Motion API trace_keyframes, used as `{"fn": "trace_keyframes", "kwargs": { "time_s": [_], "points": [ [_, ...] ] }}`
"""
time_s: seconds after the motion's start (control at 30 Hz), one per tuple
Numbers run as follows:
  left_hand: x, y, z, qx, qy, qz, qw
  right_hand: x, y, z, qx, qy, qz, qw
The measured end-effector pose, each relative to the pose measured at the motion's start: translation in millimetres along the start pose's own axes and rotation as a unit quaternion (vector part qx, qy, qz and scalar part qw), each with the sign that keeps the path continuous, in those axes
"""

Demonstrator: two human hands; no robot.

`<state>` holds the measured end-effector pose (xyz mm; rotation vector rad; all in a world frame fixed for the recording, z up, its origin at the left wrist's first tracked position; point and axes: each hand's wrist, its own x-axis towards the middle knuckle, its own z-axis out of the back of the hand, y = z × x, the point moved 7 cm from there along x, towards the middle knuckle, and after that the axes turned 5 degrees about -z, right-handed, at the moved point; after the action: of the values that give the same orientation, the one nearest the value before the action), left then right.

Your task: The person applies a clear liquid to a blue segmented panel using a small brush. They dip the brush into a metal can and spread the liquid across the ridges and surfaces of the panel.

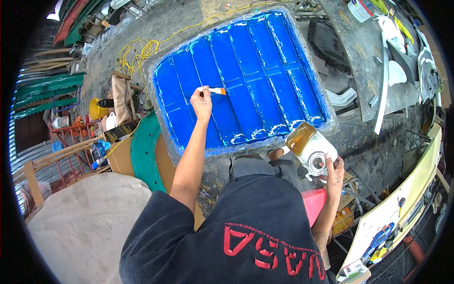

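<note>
My left hand [202, 105] grips a flat paintbrush [217, 90] with a white handle and orange-brown bristles. The brush is over the middle of a large blue ribbed mould [204, 57], left of its short cross ribs; whether its bristles touch the surface I cannot tell. Glossy pale streaks run along the mould's ridges and edges. At the mould's near right corner, my right hand [335, 169] has its fingers closed on a cut-open whitish plastic jug [326, 146]. Amber-brown liquid [301, 138] shows inside the tilted jug.
Yellow cord [150, 47] lies coiled beyond the mould's left side. Close on the left are a curved green panel [145, 151] and a pale round cover [90, 222]. A grey workbench [352, 52] with white scraps stands right, a cream-topped bench [378, 227] lower right.
</note>
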<state>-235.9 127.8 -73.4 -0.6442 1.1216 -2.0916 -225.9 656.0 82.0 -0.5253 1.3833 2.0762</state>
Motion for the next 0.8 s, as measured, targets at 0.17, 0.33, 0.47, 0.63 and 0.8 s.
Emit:
{"fn": "trace_keyframes", "kwargs": {
  "time_s": [0.17, 0.33, 0.47, 0.63, 0.8],
  "points": [
    [-4, 3, -17, -0.039, -0.002, 0.014, 0.999, 0, -2, -3, 0.012, 0.016, -0.012, 1.0],
    [-4, -16, -8, -0.012, -0.008, 0.005, 1.0, 2, -11, 8, 0.015, 0.004, 0.002, 1.0],
    [-8, -35, -42, 0.018, 0.026, -0.016, 0.999, 0, -6, 5, -0.009, -0.001, -0.001, 1.0],
    [-12, -13, -9, 0.018, -0.02, -0.068, 0.997, 1, -9, 14, 0.009, 0.005, 0.012, 1.0],
    [-28, -94, -15, 0.082, 0.089, -0.401, 0.908, 3, -9, 20, 0.015, 0.011, -0.003, 1.0]
  ]
}}
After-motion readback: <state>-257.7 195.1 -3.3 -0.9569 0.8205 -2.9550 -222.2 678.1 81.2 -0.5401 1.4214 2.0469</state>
